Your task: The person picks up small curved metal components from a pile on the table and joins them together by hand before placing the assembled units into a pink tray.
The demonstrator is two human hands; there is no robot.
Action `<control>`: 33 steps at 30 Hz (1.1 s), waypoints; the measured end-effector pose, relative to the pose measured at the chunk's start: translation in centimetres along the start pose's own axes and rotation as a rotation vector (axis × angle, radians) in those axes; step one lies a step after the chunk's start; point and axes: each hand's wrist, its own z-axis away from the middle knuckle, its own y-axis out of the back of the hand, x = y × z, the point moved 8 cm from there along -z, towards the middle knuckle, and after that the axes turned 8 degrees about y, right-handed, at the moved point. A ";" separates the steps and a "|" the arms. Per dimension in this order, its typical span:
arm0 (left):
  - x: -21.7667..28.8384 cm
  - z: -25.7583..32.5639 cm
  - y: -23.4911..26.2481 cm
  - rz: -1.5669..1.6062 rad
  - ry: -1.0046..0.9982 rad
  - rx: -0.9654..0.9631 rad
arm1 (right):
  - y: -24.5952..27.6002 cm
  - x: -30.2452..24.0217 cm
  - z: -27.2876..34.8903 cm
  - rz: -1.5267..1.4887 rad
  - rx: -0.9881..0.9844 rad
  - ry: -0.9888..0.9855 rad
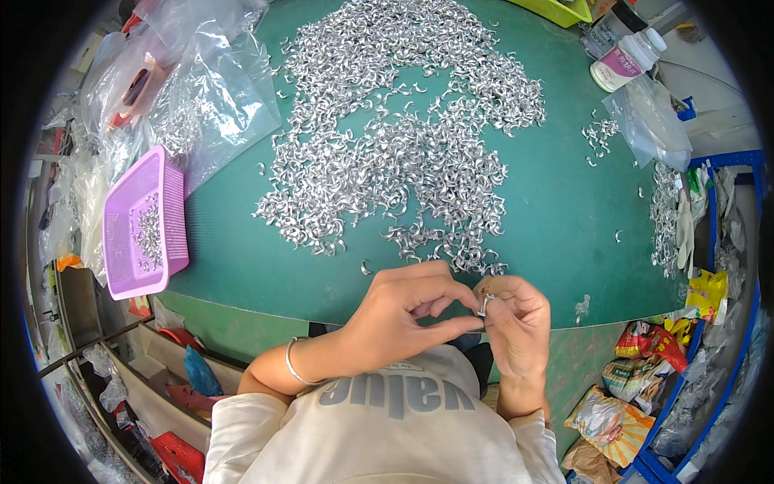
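Both hands meet over the table's near edge around a small curved silver metal piece (485,306). My right hand (516,321) is closed, pinching this piece between thumb and fingertips. From the left, my left hand (407,315) comes in with its thumb and forefinger bent into a pinch, their tips at the same piece. Just beyond the hands, a large spread of similar silver metal pieces (395,165) covers the middle of the green table (564,234). One loose piece lies apart near my left hand.
A purple basket (176,218) with some pieces stands at the left edge, beside clear plastic bags (230,105). At the back right are a white bottle (627,61) and a dark-lidded jar (613,31). More pieces (664,222) lie along the right edge; coloured bags (613,423) sit below.
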 end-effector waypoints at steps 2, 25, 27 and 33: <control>-0.2 0.0 0.0 0.007 0.006 0.012 | -0.1 0.3 0.1 -0.012 0.053 -0.011; 0.1 0.5 0.2 0.009 -0.097 0.059 | -0.7 -1.8 0.3 0.370 -0.006 0.250; 0.5 0.7 0.3 -0.048 -0.122 0.080 | -1.0 -2.2 0.3 0.406 -0.033 0.308; 0.2 0.7 0.2 -0.030 -0.092 0.066 | -1.2 -2.4 0.4 0.451 -0.064 0.377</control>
